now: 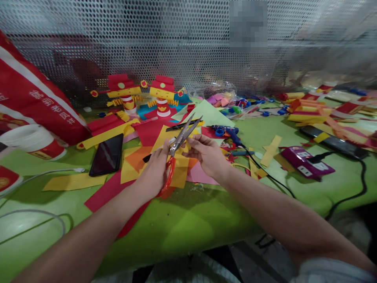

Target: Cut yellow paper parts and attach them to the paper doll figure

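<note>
Red-handled scissors [170,173] are in my left hand [156,171], with the fingers closed round the handles. Their blades stand slightly apart and point up and away to the right. Just right of the blades, my right hand [207,155] is closed in a pinch, on what looks like a small yellow paper piece [186,148], partly hidden by the fingers. Below both hands lies a loose pile of coloured paper, with an orange sheet [138,157], a pink sheet [200,175] and a red sheet [103,194].
Two red-and-yellow paper figures [162,96] stand at the back. A phone [106,155] and a paper cup [38,141] lie left. On the right are a blue glue gun [228,133], a purple power socket [306,162] and black cables. Perforated metal [176,35] closes the back.
</note>
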